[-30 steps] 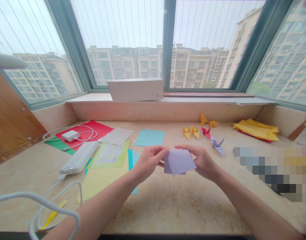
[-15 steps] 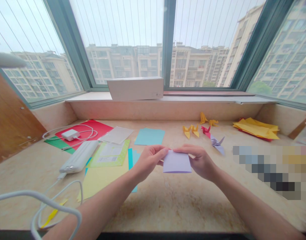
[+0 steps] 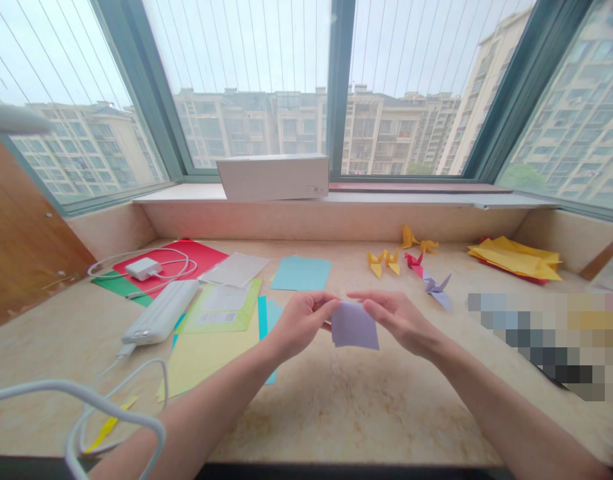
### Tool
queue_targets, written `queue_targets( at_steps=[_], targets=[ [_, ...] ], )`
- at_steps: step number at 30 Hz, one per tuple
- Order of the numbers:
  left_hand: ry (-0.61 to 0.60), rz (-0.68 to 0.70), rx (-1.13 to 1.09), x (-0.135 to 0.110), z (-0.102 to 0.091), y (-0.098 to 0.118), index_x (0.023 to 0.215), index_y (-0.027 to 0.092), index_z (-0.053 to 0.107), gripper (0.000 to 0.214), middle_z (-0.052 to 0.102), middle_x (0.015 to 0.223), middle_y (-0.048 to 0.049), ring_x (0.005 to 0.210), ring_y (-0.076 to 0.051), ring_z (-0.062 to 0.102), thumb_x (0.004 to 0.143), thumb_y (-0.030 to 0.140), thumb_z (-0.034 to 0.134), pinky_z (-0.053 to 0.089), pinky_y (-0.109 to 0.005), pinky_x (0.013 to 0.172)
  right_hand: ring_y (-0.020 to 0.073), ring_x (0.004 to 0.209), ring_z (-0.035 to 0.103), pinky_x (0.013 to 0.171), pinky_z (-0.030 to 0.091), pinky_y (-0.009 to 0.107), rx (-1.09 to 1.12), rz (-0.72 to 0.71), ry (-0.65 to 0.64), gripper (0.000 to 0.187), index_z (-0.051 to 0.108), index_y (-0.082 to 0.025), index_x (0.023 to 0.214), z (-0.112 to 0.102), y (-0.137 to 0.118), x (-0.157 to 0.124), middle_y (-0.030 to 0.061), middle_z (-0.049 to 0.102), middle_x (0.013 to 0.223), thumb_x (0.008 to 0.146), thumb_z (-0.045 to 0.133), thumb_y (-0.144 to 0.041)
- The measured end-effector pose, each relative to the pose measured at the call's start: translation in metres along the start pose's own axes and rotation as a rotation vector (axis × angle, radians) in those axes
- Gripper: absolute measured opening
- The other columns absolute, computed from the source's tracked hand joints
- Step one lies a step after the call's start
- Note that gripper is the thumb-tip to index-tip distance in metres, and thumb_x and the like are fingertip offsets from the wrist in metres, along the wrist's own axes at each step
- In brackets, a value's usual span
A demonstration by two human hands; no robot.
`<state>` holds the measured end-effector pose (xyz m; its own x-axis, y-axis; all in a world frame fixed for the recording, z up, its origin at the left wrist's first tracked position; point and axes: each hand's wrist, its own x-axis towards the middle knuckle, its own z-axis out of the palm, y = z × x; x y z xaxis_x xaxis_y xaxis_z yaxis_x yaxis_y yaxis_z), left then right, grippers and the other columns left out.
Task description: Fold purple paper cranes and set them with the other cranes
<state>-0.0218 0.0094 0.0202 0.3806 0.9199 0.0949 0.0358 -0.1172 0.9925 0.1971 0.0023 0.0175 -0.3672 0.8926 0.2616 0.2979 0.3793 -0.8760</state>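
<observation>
A small folded square of purple paper [image 3: 355, 327] is held above the counter, between my two hands. My left hand [image 3: 306, 323] pinches its upper left corner between thumb and fingers. At the upper right edge, my right hand [image 3: 393, 317] grips the paper, thumb on the near face and fingers behind. Some of the fingertips are hidden behind the sheet. Beyond my right hand stands a purple paper crane [image 3: 437, 291], with a red crane [image 3: 415, 263] and several yellow cranes [image 3: 375, 264] farther back.
Light blue paper [image 3: 301, 273] lies beyond my left hand. Yellow sheets [image 3: 211, 357], a white power bank [image 3: 161, 310] and cables [image 3: 121, 413] spread to the left. Yellow paper [image 3: 516, 257] is piled at right, near a blurred patch. A white box [image 3: 273, 178] stands on the sill.
The purple paper has turned and tilted, and its lower edges now show apart. My right thumb has come onto its near face. My left hand keeps its pinch.
</observation>
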Motion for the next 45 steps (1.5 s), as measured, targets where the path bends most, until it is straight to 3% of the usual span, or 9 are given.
queue_targets(
  at_steps=[5,9,12,18,22,29,45],
  targets=[
    [0.023,0.011,-0.012,-0.001,0.002,-0.004,0.098,0.011,0.070,0.036,0.075,0.083,-0.0094,0.073,-0.018,0.069,0.086,0.045,0.068,0.055,-0.027,0.064,0.0218,0.077,0.068,0.066,0.052,0.031,0.057,0.030,0.076,0.031,0.078,-0.019,0.094,0.010,0.000,0.005,0.0072,0.078,0.088,0.089,0.065,-0.046],
    [-0.063,-0.022,-0.096,-0.002,0.005,-0.006,0.115,0.012,0.061,0.050,0.077,0.089,-0.0121,0.075,-0.020,0.073,0.079,0.042,0.077,0.057,-0.029,0.068,0.0200,0.072,0.067,0.062,0.050,0.029,0.180,0.056,0.238,0.036,0.076,-0.016,0.091,0.010,0.004,0.009,0.0073,0.076,0.084,0.087,0.065,-0.051],
    [-0.114,-0.031,-0.106,-0.003,0.007,-0.005,0.114,0.012,0.059,0.048,0.077,0.090,-0.0128,0.075,-0.021,0.074,0.080,0.040,0.077,0.058,-0.031,0.070,0.0191,0.070,0.065,0.062,0.049,0.028,0.192,0.077,0.295,0.037,0.074,-0.015,0.093,0.007,0.005,0.010,0.0067,0.075,0.081,0.088,0.064,-0.051],
    [0.002,0.087,0.050,-0.002,0.005,-0.006,0.105,0.010,0.064,0.033,0.073,0.069,-0.0057,0.060,-0.016,0.070,0.088,0.038,0.066,0.056,-0.025,0.059,0.0190,0.078,0.067,0.070,0.050,0.028,0.232,0.092,0.171,0.036,0.071,-0.016,0.103,0.006,0.000,0.008,0.0067,0.075,0.089,0.090,0.061,-0.048],
    [-0.012,0.126,0.140,-0.002,0.006,-0.009,0.101,0.010,0.068,0.028,0.071,0.064,-0.0039,0.055,-0.014,0.068,0.088,0.034,0.064,0.055,-0.023,0.056,0.0183,0.074,0.068,0.067,0.050,0.028,0.319,0.146,0.086,0.036,0.072,-0.016,0.100,0.007,-0.002,0.008,0.0062,0.076,0.085,0.089,0.064,-0.049],
    [0.043,0.141,0.099,-0.003,0.006,-0.004,0.095,0.010,0.069,0.028,0.072,0.065,-0.0047,0.058,-0.015,0.070,0.091,0.037,0.061,0.054,-0.021,0.054,0.0175,0.068,0.068,0.063,0.051,0.027,0.408,0.167,0.168,0.037,0.073,-0.017,0.094,0.009,0.000,0.009,0.0056,0.076,0.079,0.083,0.070,-0.053],
    [0.110,0.221,0.165,-0.005,0.004,0.001,0.085,0.011,0.072,0.031,0.070,0.062,-0.0038,0.055,-0.013,0.068,0.093,0.038,0.058,0.052,-0.019,0.051,0.0178,0.073,0.070,0.066,0.053,0.026,0.411,0.095,0.180,0.036,0.071,-0.017,0.097,0.015,-0.004,0.006,0.0058,0.076,0.082,0.086,0.068,-0.051]
  ],
)
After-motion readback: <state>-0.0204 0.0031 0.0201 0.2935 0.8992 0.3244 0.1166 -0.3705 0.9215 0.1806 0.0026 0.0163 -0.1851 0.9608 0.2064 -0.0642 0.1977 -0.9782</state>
